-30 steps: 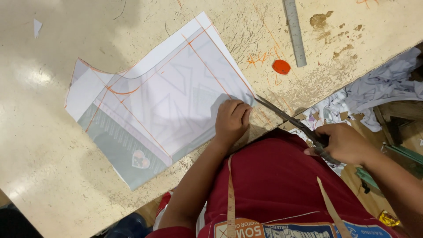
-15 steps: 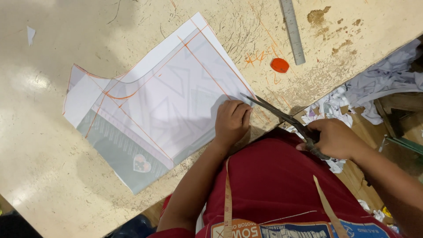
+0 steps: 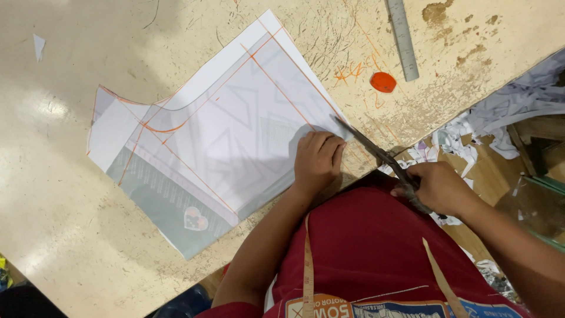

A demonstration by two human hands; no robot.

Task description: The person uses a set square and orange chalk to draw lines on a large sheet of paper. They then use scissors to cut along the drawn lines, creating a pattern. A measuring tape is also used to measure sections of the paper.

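A large sheet of pattern paper (image 3: 223, 135), white and grey with orange drawn lines, lies on the worn cream table (image 3: 70, 247). My left hand (image 3: 316, 160) presses down on the sheet near its lower right edge, fingers curled. My right hand (image 3: 438, 187) grips the handles of dark metal scissors (image 3: 376, 154). The blades point up and left, their tip at the paper's right edge beside my left fingers.
A metal ruler (image 3: 403, 38) and an orange chalk piece (image 3: 383, 82) lie at the table's upper right. Paper scraps (image 3: 518, 106) pile on the floor past the table edge. A measuring tape (image 3: 308, 259) hangs over my red shirt.
The scissors' tip has moved further up and left along the paper's right edge. My left hand stays pressed on the sheet.
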